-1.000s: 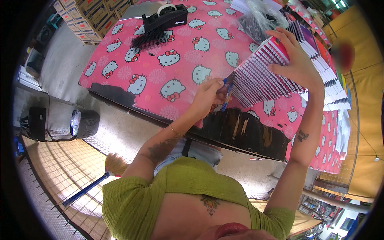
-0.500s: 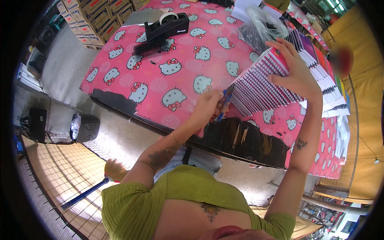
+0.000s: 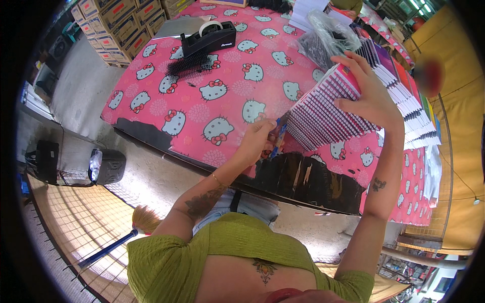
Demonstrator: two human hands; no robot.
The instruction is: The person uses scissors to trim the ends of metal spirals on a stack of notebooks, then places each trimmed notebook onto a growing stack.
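My left hand [image 3: 255, 142] is closed around a pair of blue-handled pliers [image 3: 278, 143]. Their dark jaws meet the near left corner of a stack of notebooks [image 3: 323, 113] with black coil bindings and pink-red covers. Whether the jaws grip a coil end is too small to tell. My right hand [image 3: 373, 96] clasps the stack from the top right, fingers over the far edge and thumb on the near side. The coil edges face left and toward me, and the stack leans on the table.
A black tape dispenser [image 3: 214, 39] and a pile of black plastic coils [image 3: 188, 65] lie at the far left of the pink-covered table [image 3: 232, 108]. Rows of bound notebooks [image 3: 404, 91] line the right side. A clear plastic bag [image 3: 328, 38] sits behind the stack.
My left hand and the pliers have shifted slightly left and down along the stack's corner. My right hand keeps its hold on the notebooks.
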